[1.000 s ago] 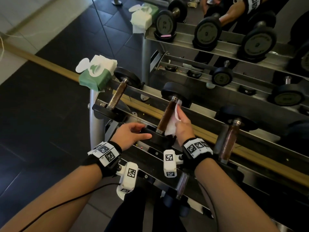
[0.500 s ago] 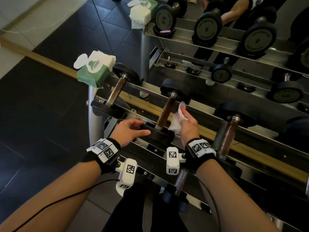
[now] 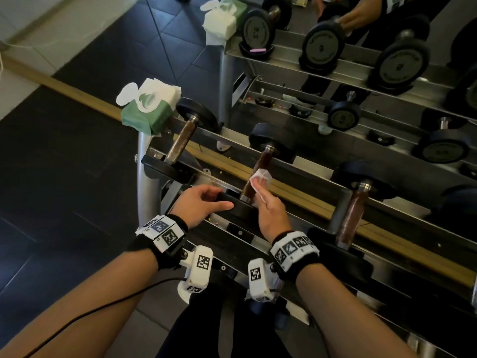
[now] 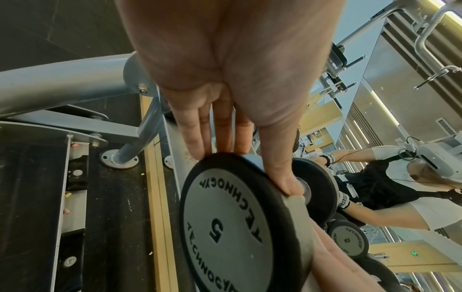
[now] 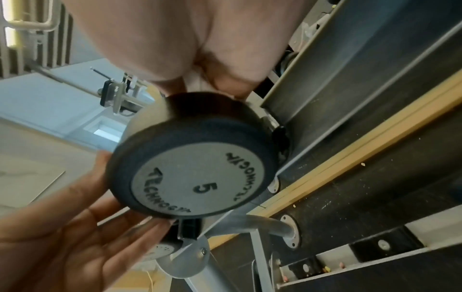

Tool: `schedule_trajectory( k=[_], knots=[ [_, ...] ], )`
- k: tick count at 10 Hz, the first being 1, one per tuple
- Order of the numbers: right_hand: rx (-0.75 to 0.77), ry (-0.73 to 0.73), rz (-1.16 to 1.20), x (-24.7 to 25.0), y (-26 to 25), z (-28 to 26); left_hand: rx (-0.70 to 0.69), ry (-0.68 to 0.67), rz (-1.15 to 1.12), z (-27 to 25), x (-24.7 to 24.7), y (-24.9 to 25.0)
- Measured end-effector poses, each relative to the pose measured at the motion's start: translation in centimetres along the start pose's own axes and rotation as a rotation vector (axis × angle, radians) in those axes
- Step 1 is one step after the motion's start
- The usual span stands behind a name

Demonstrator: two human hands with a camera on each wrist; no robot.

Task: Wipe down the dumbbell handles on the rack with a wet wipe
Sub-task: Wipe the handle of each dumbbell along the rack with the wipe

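The middle dumbbell's brown handle (image 3: pixel 263 161) lies across the rack rails. My right hand (image 3: pixel 263 196) pinches a crumpled white wet wipe (image 3: pixel 261 176) and presses it to the handle's right side, about midway along. My left hand (image 3: pixel 219 200) grips this dumbbell's near black head (image 3: pixel 241 206), fingers over the top and thumb on the rim. In the left wrist view the fingers (image 4: pixel 220 136) reach over the head marked 5 (image 4: pixel 225 227). The right wrist view shows that head (image 5: pixel 197 173) too, with the wipe hidden.
A green wipe pack (image 3: pixel 149 109) with its lid open sits on the rack's left end. Next to it lies another dumbbell (image 3: pixel 180 140), and a third (image 3: pixel 352 215) lies to the right. A mirror behind reflects the rack. Dark floor tiles (image 3: pixel 64 177) lie to the left.
My right hand drew the wipe a little off the handle's right side, then brought it back against the handle, slightly higher. The left hand has stayed on the near head.
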State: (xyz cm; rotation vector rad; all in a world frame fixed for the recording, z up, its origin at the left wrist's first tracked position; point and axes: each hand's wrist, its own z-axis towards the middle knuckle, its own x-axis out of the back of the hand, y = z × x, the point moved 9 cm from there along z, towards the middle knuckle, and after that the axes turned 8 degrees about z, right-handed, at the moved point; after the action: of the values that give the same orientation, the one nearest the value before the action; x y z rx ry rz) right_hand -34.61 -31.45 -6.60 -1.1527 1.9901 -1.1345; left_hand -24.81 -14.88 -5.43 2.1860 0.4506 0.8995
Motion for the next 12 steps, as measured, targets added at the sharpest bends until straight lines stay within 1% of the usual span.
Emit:
schedule_trajectory(
  k=[1, 2, 3, 4, 5, 6, 7, 8, 9, 10, 11, 12],
  knots=[
    [0.025, -0.086, -0.098, 1.0, -0.5, -0.3, -0.002, -0.011, 0.014, 0.1, -0.1, 0.0],
    [0.078, 0.064, -0.029, 3.8, -3.1, 1.5, 0.002, -0.024, -0.010, 0.0, -0.1, 0.0],
    [0.040, 0.161, 0.042, 4.2, -4.2, 3.2, 0.007, -0.011, -0.015, 0.1, -0.1, -0.1],
    [-0.123, 0.141, 0.075, 2.4, -2.6, 3.1, 0.019, 0.003, 0.021, 0.2, 0.0, -0.2],
    [-0.127, 0.057, 0.048, 1.3, -1.4, 1.1, 0.029, -0.013, 0.031, 0.1, 0.0, -0.1],
    [-0.153, -0.026, -0.008, 1.6, -0.8, -0.7, 0.016, -0.027, 0.046, 0.0, 0.1, 0.3],
    [-0.242, 0.117, 0.146, 3.1, -1.2, 0.1, 0.012, -0.029, 0.042, -0.1, 0.1, 0.5],
    [-0.229, 0.171, 0.144, 3.0, -1.9, 0.9, 0.008, -0.017, 0.023, -0.4, -0.1, 0.7],
    [-0.210, -0.056, -0.498, -0.1, -2.6, 0.4, 0.003, 0.007, 0.012, -0.7, -0.1, 0.9],
    [-0.386, 0.391, 0.564, 2.2, -0.4, -1.3, 0.004, 0.003, -0.008, -0.8, -0.1, 0.9],
    [-0.287, 0.124, 0.334, 1.7, -1.7, -1.3, 0.007, 0.012, -0.027, -0.8, -0.2, 0.7],
    [-0.265, 0.228, 0.127, 4.1, -2.6, -0.7, 0.001, 0.019, -0.024, -0.7, -0.2, 0.6]
  ],
)
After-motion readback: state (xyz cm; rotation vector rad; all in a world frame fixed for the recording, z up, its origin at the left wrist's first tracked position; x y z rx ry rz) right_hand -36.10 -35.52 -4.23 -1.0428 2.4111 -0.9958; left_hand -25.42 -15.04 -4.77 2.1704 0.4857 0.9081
